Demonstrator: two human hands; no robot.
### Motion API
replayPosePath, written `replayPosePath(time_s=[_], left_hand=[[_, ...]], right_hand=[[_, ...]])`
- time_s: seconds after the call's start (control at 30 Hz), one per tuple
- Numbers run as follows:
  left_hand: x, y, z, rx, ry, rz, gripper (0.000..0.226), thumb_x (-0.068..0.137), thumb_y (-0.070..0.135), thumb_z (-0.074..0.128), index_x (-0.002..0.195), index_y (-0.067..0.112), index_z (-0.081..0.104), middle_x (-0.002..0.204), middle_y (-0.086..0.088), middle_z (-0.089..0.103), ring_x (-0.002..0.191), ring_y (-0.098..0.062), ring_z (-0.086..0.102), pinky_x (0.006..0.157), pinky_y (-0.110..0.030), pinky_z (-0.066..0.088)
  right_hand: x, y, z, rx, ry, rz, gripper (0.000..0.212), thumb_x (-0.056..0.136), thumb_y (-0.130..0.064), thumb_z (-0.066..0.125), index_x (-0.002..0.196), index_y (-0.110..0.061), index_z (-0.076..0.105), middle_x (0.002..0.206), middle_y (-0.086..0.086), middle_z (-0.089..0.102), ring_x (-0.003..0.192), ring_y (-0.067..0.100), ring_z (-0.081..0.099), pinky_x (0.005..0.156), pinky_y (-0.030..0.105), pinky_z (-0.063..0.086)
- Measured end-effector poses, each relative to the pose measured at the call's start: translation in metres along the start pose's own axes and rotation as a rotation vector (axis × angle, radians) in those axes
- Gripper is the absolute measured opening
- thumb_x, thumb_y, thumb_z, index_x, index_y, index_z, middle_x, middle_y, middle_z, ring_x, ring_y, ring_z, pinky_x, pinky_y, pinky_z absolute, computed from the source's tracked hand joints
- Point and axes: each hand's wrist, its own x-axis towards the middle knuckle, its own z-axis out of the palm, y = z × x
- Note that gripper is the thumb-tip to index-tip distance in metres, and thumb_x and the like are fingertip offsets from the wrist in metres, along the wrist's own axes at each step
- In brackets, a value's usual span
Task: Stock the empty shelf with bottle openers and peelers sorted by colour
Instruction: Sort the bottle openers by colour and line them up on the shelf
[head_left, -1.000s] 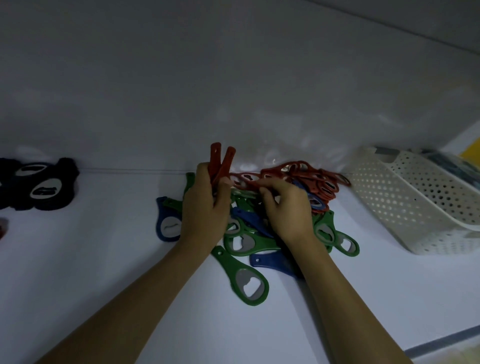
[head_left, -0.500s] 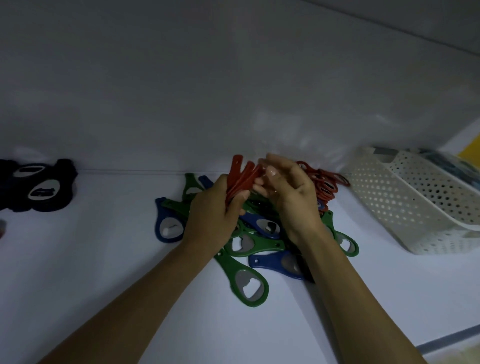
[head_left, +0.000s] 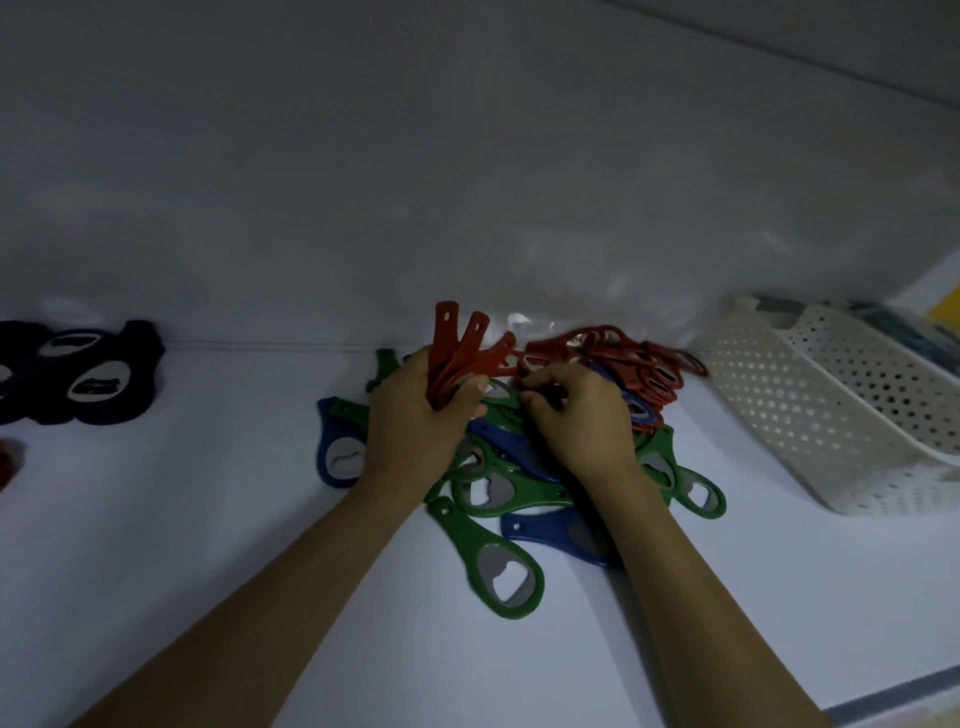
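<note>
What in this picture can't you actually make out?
Head view only:
- What the right hand pinches: its own curled fingers hide it.
- How many openers the pile holds: the left hand and right hand cover its middle.
- What lies in the basket: blurred, cut by the right edge.
- The red object: cut by the left edge.

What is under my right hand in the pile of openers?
Green openers and a blue opener poke out beneath the right hand, with red openers just beyond its fingertips. The hand covers whatever its curled fingers touch, so I cannot tell if it holds one.
</note>
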Motion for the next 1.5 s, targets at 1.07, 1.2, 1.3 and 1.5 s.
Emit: replayPosePath(time_s=[1.07, 1.2, 1.3, 1.5], left_hand=[[-0.001, 0.000, 0.003, 0.150, -0.147, 0.056, 0.031, 0.079, 0.039, 0.069, 0.104, 0.034, 0.050, 0.088, 0.016, 0.062, 0.077, 0.008, 0.061, 0.065, -0.010, 0.050], [-0.001, -0.002, 0.002, 0.138, -0.096, 0.055, 0.021, 0.087, 0.025, 0.064, 0.105, 0.025, 0.054, 0.086, 0.010, 0.065, 0.074, 0.002, 0.064, 0.067, -0.018, 0.053], [0.001, 0.001, 0.000, 0.059, -0.042, 0.065, 0.033, 0.085, 0.007, 0.065, 0.100, 0.032, 0.049, 0.088, 0.020, 0.056, 0.078, 0.020, 0.055, 0.064, 0.000, 0.042], [0.001, -0.001, -0.001, 0.036, -0.037, 0.044, 0.042, 0.082, 0.001, 0.065, 0.104, 0.031, 0.047, 0.089, 0.018, 0.055, 0.076, 0.018, 0.055, 0.064, 0.000, 0.042]], right_hand=[[-0.001, -0.013, -0.016, 1.324, -0.002, 0.237, 0.021, 0.086, 0.006, 0.059, 0.098, -0.011, 0.060, 0.088, 0.006, 0.069, 0.086, 0.020, 0.067, 0.079, 0.029, 0.056], [-0.001, -0.003, -0.004, 0.356, 0.170, 0.004, 0.013, 0.094, -0.009, 0.054, 0.105, -0.012, 0.061, 0.102, 0.005, 0.067, 0.097, 0.020, 0.062, 0.086, 0.029, 0.051], [0.004, 0.004, 0.005, -0.255, -0.095, -0.074, 0.030, 0.094, -0.018, 0.048, 0.123, -0.016, 0.056, 0.118, 0.011, 0.062, 0.113, 0.030, 0.049, 0.093, 0.037, 0.040], [0.007, -0.003, 0.006, -0.274, -0.083, -0.075, 0.035, 0.093, -0.017, 0.053, 0.127, -0.020, 0.059, 0.120, 0.009, 0.060, 0.112, 0.031, 0.046, 0.088, 0.037, 0.031]])
